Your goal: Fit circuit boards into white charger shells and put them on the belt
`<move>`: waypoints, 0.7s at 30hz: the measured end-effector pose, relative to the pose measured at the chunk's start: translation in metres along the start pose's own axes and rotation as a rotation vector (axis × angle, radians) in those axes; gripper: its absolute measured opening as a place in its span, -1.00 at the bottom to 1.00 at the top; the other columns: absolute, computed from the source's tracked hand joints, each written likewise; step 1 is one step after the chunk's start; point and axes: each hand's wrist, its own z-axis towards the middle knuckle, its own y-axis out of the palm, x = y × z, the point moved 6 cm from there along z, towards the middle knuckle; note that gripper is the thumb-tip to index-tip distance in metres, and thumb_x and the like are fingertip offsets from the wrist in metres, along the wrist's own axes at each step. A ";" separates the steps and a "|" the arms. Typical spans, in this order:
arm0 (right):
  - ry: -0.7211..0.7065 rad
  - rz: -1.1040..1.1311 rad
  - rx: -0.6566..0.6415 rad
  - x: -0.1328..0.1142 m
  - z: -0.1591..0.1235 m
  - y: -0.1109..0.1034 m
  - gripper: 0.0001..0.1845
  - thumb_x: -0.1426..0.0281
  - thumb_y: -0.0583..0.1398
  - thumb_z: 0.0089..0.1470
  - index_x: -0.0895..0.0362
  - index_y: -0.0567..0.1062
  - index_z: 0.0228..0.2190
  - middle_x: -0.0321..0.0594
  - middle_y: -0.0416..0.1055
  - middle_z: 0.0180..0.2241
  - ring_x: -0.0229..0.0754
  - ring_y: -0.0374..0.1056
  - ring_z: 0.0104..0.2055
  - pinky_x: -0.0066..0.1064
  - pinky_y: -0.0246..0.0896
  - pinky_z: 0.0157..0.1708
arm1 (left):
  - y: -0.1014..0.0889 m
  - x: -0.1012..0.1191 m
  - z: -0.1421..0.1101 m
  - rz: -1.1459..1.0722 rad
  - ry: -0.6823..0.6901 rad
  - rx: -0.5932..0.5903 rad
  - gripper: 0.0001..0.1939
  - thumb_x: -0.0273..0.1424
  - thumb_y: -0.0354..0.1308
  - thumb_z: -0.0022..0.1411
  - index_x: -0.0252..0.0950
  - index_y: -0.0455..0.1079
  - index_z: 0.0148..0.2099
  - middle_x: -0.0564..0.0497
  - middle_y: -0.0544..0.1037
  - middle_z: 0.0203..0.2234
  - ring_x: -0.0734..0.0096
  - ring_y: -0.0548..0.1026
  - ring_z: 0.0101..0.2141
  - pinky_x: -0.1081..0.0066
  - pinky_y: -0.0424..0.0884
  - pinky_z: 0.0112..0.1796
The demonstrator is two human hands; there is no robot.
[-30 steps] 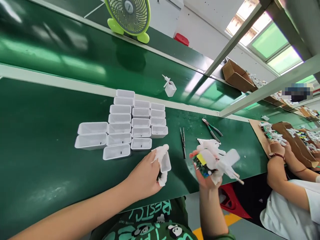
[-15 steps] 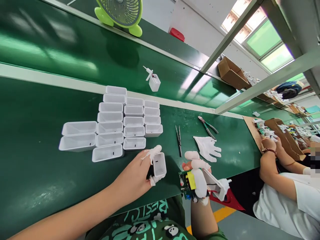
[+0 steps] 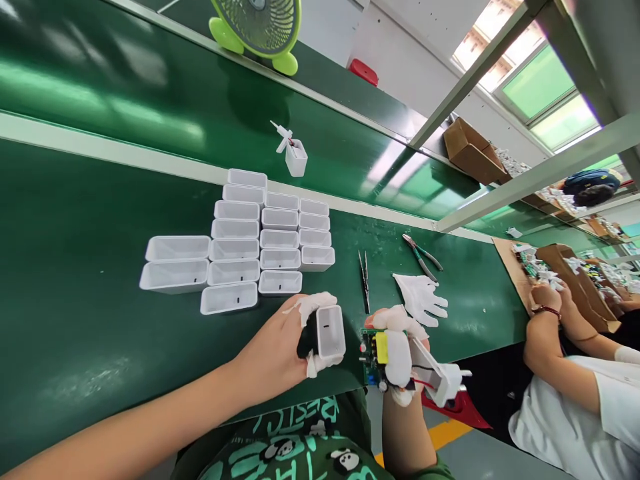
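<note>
My left hand [image 3: 285, 343] is closed around a white plastic case [image 3: 331, 333], its open end tilted towards me; white finger covers wrap thumb and fingertips. Something black shows between palm and case. To its right, my right hand [image 3: 400, 320], also in white finger covers, grips a green circuit board [image 3: 370, 353] bearing a yellow part and a big white lump. Black and red wires run from the board to a white plug piece [image 3: 443, 383]. Case and board are apart. Rows of open white cases [image 3: 234, 252] stand to the left of my hands.
Tweezers [image 3: 364, 281], green-handled pliers [image 3: 420, 257] and a white glove [image 3: 421, 299] lie beyond my right hand. A white case with a plug piece [image 3: 295, 157] sits behind the rail. A green fan [image 3: 260, 30] stands at the back. At right, a co-worker's hands [image 3: 547, 300] work beside cardboard boxes [image 3: 565, 270].
My left hand has moved slightly right with the case, closer to the board. The right hand's fingers have drawn in behind the board. The whole view has shifted a little.
</note>
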 end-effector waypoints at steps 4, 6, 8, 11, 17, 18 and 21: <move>0.011 -0.043 0.028 -0.004 -0.001 0.006 -0.41 -0.14 0.33 -0.13 -0.15 0.56 -0.09 -0.20 0.56 -0.25 0.06 0.48 -0.22 -0.05 0.42 -0.23 | -0.003 0.016 0.002 -0.086 0.165 -0.011 -0.43 -0.45 0.17 0.24 -0.26 0.11 0.26 -0.15 0.48 -0.07 0.12 0.43 -0.01 0.14 0.45 0.01; 0.005 -0.039 0.015 -0.006 -0.001 0.010 -0.40 -0.11 0.37 -0.15 -0.12 0.58 -0.09 -0.18 0.57 -0.23 0.07 0.48 -0.21 -0.06 0.44 -0.22 | -0.003 0.020 0.001 -0.102 0.209 -0.021 -0.43 -0.46 0.14 0.26 -0.28 0.09 0.27 -0.22 0.44 0.01 0.08 0.40 0.05 0.09 0.41 0.06; 0.014 -0.023 0.000 -0.007 -0.001 0.013 -0.39 -0.10 0.39 -0.17 -0.09 0.60 -0.10 -0.14 0.58 -0.22 0.10 0.49 -0.21 -0.05 0.46 -0.23 | -0.002 0.020 -0.001 -0.129 0.211 -0.045 -0.41 -0.48 0.13 0.26 -0.28 0.07 0.29 -0.23 0.42 0.04 0.09 0.39 0.08 0.13 0.43 0.05; 0.025 -0.009 0.016 -0.009 0.000 0.014 -0.35 -0.10 0.41 -0.20 -0.03 0.61 -0.10 -0.10 0.57 -0.23 0.11 0.51 -0.24 -0.05 0.49 -0.23 | -0.004 0.021 -0.002 -0.148 0.212 -0.040 -0.38 -0.51 0.13 0.25 -0.27 0.05 0.31 -0.22 0.41 0.05 0.12 0.38 0.07 0.16 0.44 0.05; 0.009 -0.062 -0.008 -0.015 0.003 0.015 -0.38 -0.02 0.44 -0.19 -0.03 0.62 -0.09 -0.09 0.58 -0.23 0.12 0.53 -0.21 -0.05 0.51 -0.20 | -0.006 0.021 -0.001 -0.172 0.215 -0.032 -0.37 -0.51 0.12 0.25 -0.24 0.06 0.33 -0.20 0.39 0.08 0.11 0.35 0.05 0.16 0.44 0.03; -0.003 -0.067 -0.016 -0.016 0.003 0.015 -0.40 -0.01 0.43 -0.16 -0.04 0.61 -0.07 -0.10 0.58 -0.22 0.11 0.53 -0.20 -0.05 0.50 -0.19 | -0.006 0.020 -0.001 -0.181 0.215 -0.034 -0.36 -0.52 0.12 0.25 -0.23 0.05 0.33 -0.20 0.39 0.08 0.11 0.35 0.05 0.15 0.44 0.03; -0.023 -0.102 -0.035 -0.016 0.000 0.014 -0.40 0.02 0.44 -0.14 -0.06 0.59 -0.04 -0.12 0.58 -0.19 0.10 0.52 -0.18 -0.05 0.47 -0.13 | -0.007 0.021 0.001 -0.197 0.220 -0.033 -0.34 -0.52 0.13 0.24 -0.22 0.04 0.34 -0.21 0.39 0.09 0.10 0.36 0.06 0.14 0.45 0.04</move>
